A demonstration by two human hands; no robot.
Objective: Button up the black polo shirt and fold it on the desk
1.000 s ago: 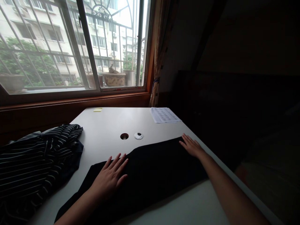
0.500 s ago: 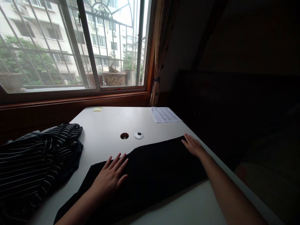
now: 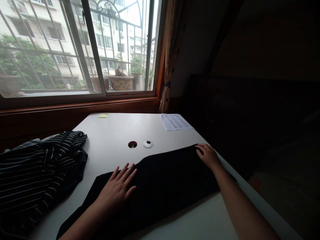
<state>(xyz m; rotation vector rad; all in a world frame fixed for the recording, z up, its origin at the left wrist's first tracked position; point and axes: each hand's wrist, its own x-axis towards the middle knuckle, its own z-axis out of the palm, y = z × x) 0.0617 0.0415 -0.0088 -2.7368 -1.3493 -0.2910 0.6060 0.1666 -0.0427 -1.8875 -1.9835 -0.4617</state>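
Observation:
A long piece of black cloth, which looks like a folded garment, lies flat across the white table. My left hand rests palm down on its left part, fingers spread near the far edge. At the far right corner of the cloth is my right hand. Its fingers are bent, with the tips at the corner and a gap between them and the thumb. The cloth's near left end is partly hidden under my left forearm.
To the left lies a heap of striped dark clothing. Printed sheets are at the far right edge, a yellow sticky note at the far left. A cable hole and its round cover are mid-table. A window stands beyond.
My right hand has shifted slightly right, and its outstretched fingers have bent at the cloth's corner. My left hand stays in place on the cloth.

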